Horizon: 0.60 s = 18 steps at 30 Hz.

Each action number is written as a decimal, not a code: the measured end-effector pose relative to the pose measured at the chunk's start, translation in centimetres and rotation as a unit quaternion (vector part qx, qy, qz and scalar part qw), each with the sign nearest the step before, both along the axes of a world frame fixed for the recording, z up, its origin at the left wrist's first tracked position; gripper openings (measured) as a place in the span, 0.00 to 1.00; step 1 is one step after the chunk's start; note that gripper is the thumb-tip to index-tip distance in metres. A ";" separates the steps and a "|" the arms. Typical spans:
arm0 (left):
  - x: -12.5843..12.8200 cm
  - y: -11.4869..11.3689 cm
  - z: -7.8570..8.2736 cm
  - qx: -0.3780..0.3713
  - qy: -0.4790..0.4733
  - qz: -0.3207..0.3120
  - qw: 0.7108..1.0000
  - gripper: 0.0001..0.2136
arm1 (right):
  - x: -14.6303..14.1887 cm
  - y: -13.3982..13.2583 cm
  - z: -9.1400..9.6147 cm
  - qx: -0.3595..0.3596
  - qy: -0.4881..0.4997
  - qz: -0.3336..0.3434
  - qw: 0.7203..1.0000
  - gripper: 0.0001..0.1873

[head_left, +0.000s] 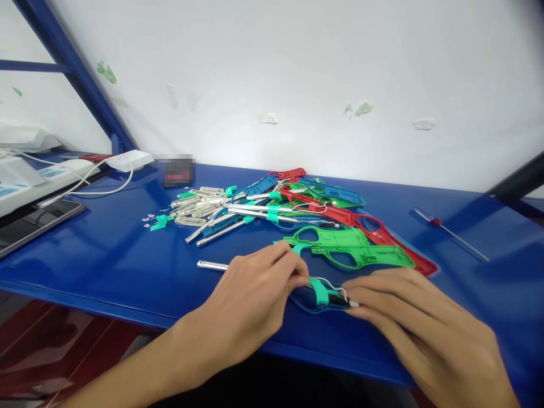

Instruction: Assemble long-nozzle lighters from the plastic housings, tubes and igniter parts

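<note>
Near the front of the table, both of my hands grip a blue long-nosed lighter shell (304,301). It carries a teal trigger (319,291), a thin white wire and a black part with a pale tip (353,304). My left hand (259,286) is closed over the middle, and a silver tube (211,265) sticks out to its left. The fingers of my right hand (419,314) pinch the handle end, partly hiding it. Just behind lie green shell halves (365,255) and red shell halves (382,241).
A pile of silver-tubed lighter parts (249,209) and clear pale pieces (191,221) lies mid-table. At right is a screwdriver (450,232). On the left are a dark tablet-like device (38,224), a power strip (55,178) and white cables. A white wall (297,68) stands behind.
</note>
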<state>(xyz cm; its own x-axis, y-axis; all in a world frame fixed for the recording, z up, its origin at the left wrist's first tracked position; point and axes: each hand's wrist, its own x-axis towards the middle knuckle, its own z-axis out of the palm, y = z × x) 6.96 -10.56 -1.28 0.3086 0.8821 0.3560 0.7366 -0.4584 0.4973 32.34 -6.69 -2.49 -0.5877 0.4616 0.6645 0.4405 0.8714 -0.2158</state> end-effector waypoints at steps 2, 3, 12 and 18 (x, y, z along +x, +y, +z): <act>0.1 0.0 0.0 -0.009 -0.020 0.003 1.000 0.07 | -0.1 0.0 0.2 0.002 0.008 -0.002 1.000 0.07; 0.1 0.0 0.0 -0.012 -0.027 0.002 1.000 0.07 | -0.2 0.0 0.3 0.002 0.010 0.000 1.000 0.07; 0.1 -0.1 0.0 -0.028 -0.050 0.005 0.998 0.08 | 0.0 0.1 -0.2 -0.017 0.005 0.017 1.000 0.08; 0.1 0.1 -0.1 -0.027 -0.059 0.003 0.998 0.08 | 0.1 0.0 -0.5 -0.011 -0.003 0.011 1.000 0.09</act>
